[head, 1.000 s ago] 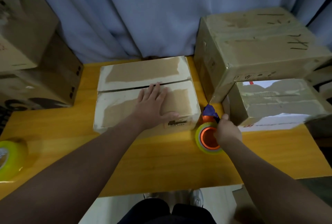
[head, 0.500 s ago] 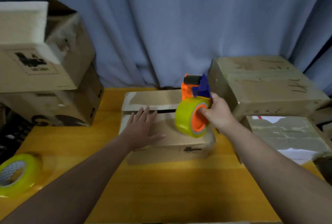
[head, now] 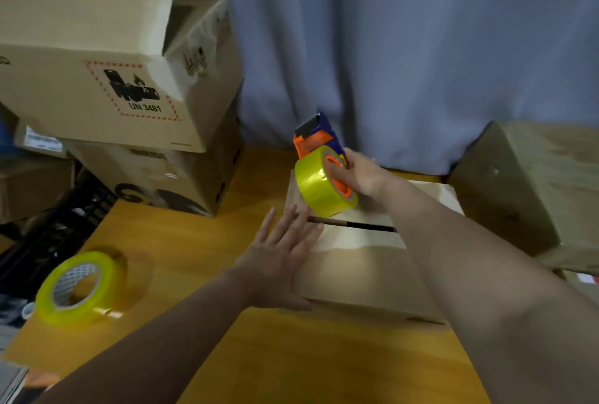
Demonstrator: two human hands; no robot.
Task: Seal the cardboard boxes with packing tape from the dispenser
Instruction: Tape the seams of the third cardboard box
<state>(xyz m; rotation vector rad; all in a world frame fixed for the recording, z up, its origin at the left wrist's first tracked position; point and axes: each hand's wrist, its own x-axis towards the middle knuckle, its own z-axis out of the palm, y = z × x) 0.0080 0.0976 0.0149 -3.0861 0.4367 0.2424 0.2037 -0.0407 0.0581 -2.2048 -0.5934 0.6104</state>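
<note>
Cardboard box (head: pixel 363 274) under work, flat on wooden table (head: pixel 291 364), centre-right. Both top flaps down, dark gap open along centre seam (head: pixel 363 226); no fresh tape seen across it. Judged: sealing of this box not yet begun, first strip pending. Left hand (head: pixel 278 261) flat on near flap at box's left end, fingers straight and spread, pressing down. Right hand (head: pixel 359 173) clamped on tape dispenser (head: pixel 316 139), fingers curled round its frame, yellow roll (head: pixel 319 191) poised over seam's left end, cutter end tilted up and away; contact between roll and cardboard not determinable. Left to do, by judgement: anchor tape at left edge, draw along seam, cut; then see to other cartons. Surroundings: blue curtain (head: pixel 405 46) behind table; stacked cartons (head: pixel 107 79) at far left, upper one with flap raised, apparently unsealed; large carton (head: pixel 534 183) just beside box at right, seal state unclear. Spare tape roll (head: pixel 81 287) lying at near left, well apart from box. Obstruction noted: left fingertips (head: pixel 301 217) at seam's left end, in dispenser's likely path.
</note>
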